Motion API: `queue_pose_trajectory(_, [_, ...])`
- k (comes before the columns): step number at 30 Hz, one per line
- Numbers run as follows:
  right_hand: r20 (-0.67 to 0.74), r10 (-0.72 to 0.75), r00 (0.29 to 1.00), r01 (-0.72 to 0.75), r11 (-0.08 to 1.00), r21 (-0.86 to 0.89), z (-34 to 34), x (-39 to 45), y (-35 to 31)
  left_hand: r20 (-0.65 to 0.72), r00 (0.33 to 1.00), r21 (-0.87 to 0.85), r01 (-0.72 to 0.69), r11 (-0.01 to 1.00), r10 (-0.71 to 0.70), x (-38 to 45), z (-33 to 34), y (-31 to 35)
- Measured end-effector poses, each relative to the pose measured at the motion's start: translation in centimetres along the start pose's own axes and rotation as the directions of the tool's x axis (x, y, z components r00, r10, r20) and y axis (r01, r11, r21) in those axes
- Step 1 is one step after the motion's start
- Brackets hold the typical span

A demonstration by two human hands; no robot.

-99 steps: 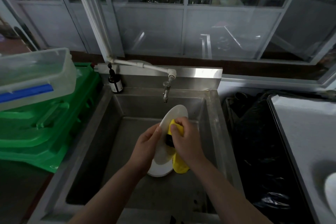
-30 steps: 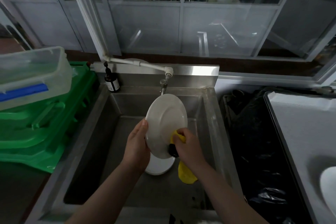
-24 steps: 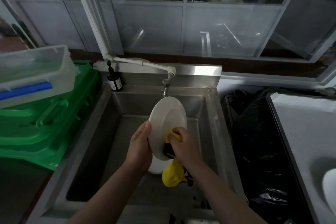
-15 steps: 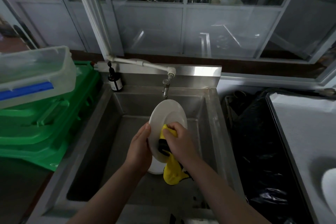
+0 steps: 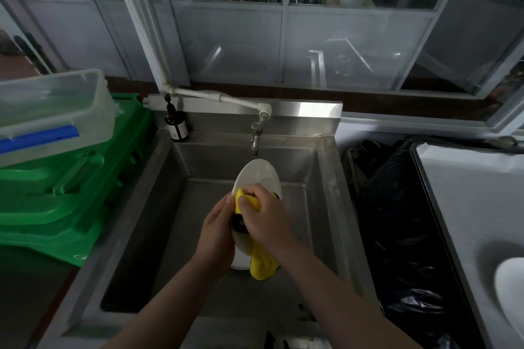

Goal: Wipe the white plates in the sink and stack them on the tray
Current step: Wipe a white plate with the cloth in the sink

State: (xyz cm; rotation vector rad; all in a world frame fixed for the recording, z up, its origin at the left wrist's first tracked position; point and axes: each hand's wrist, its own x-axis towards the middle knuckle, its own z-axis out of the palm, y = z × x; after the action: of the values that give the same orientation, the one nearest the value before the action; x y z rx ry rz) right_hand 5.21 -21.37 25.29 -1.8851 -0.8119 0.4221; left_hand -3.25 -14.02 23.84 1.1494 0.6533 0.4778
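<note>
left hand (image 5: pixel 217 238) curled round the left edge of a white plate (image 5: pixel 258 178), holding it tilted on edge over the steel sink (image 5: pixel 326 178). fingers sit behind the plate, thumb toward me.

right hand (image 5: pixel 263 215) closed narrow on a yellow cloth (image 5: pixel 262 265), pressing it against the plate's near face. a dark patch on the cloth shows between the two hands; i cannot tell whether it is print or a tag. the cloth's loose end hangs below the right wrist.

the upper part of the plate stands clear above both hands, just under the tap (image 5: pixel 255 139). a second white plate (image 5: pixel 239 262) lies lower in the basin, mostly hidden behind the left hand and the cloth.

tray (image 5: pixel 465 207) on the right, well apart from the sink, past a black bin bag (image 5: pixel 397 235). one white plate (image 5: pixel 510 289) rests at the tray's near right, cut off by the frame edge.

dark pump bottle (image 5: pixel 176 127) at the sink's back left corner; it has a pale label, too small to read. green crates (image 5: pixel 71 193) to the left, a clear lidded tub (image 5: pixel 51 110) on top.
</note>
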Motion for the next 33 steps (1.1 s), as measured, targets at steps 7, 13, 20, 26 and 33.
queue_pose_trajectory(7, [0.086,-0.047,0.995,0.054,0.995,-0.088,0.7,-0.9,1.5,-0.029,1.000,-0.043,0.004,0.999,-0.005,0.4,-0.9,-0.3])
queue_pose_trajectory(13, [0.117,-0.033,0.993,0.043,0.995,-0.085,0.8,-1.4,3.0,-0.127,0.991,-0.136,0.020,0.990,-0.038,1.6,-1.7,0.2])
queue_pose_trajectory(20, [0.156,-0.026,0.987,0.046,0.991,-0.125,0.4,-1.6,4.5,-0.173,0.983,-0.210,0.021,0.978,-0.058,2.4,-2.7,0.6])
queue_pose_trajectory(26, [0.126,0.044,0.991,-0.023,0.987,-0.160,-0.4,-1.5,6.4,-0.223,0.962,-0.311,0.083,0.947,-0.158,3.3,-3.3,1.1])
queue_pose_trajectory(33, [0.021,0.161,0.987,-0.157,0.980,-0.121,-1.5,-1.2,8.6,-0.203,0.959,-0.373,0.114,0.921,-0.200,3.9,-3.5,1.2])
